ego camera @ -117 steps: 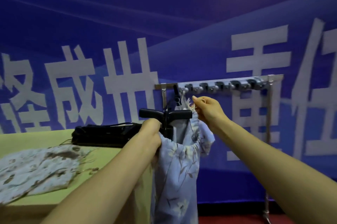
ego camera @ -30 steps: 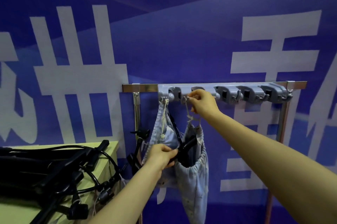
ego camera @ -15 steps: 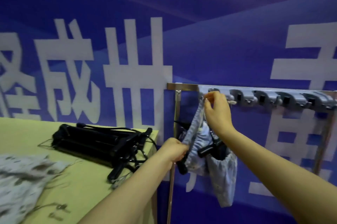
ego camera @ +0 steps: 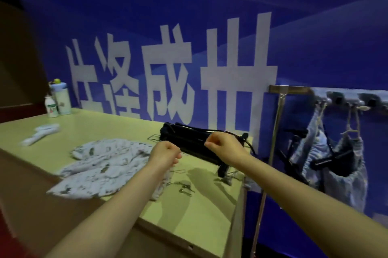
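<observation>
A light blue floral garment (ego camera: 344, 176) hangs by its strings from the grey hook strip (ego camera: 346, 98) of a metal rack (ego camera: 289, 89) at the right, with a black hanger (ego camera: 331, 161) inside it. My left hand (ego camera: 165, 152) and right hand (ego camera: 222, 144) are both over the yellow-green table (ego camera: 199, 215), fingers curled, holding nothing. They hover just in front of a pile of black hangers (ego camera: 189, 138). A white patterned garment (ego camera: 105, 165) lies crumpled on the table under my left forearm.
Small metal clips (ego camera: 184, 186) lie on the table near the garment. Two bottles (ego camera: 59, 98) stand at the far left corner, with a white object (ego camera: 39, 134) lying near them. A blue banner with large white characters covers the wall behind.
Both hands have let go of the blue garment and its strings and moved left over the table. The garment now hangs from the hooks. My view has swung left.
</observation>
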{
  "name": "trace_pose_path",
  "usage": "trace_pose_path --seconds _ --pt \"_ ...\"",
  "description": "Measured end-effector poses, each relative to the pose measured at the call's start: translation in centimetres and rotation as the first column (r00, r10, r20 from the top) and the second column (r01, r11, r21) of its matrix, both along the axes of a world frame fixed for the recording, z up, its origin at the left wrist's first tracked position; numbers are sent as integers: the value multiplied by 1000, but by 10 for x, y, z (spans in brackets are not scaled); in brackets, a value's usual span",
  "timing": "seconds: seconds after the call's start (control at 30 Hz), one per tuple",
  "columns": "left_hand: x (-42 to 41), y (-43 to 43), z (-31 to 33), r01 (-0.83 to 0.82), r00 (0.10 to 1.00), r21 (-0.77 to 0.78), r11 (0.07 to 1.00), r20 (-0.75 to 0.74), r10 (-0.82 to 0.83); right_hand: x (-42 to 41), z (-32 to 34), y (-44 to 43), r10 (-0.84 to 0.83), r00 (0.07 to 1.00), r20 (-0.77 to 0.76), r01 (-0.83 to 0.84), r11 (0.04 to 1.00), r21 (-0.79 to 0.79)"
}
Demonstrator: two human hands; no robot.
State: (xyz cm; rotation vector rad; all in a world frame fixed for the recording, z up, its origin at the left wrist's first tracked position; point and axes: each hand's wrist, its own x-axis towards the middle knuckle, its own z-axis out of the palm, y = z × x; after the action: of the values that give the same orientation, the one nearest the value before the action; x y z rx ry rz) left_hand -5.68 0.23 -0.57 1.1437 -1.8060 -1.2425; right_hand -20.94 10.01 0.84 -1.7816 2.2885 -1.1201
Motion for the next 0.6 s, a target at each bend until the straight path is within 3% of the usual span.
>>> trace_pose_path --seconds 0.1,0.23,0.6 --pt "39 -21 -12 -123 990 -95 988 63 129 30 -19 -20 114 992 -56 -103 979 175" --pt "59 -37 -23 -175 973 -148 973 125 194 45 -40 -36 157 979 -131 -109 943 315" --pt "53 -52 -39 -168 975 -142 976 120 185 50 -59 -39 235 925 -298 -99 908 406"
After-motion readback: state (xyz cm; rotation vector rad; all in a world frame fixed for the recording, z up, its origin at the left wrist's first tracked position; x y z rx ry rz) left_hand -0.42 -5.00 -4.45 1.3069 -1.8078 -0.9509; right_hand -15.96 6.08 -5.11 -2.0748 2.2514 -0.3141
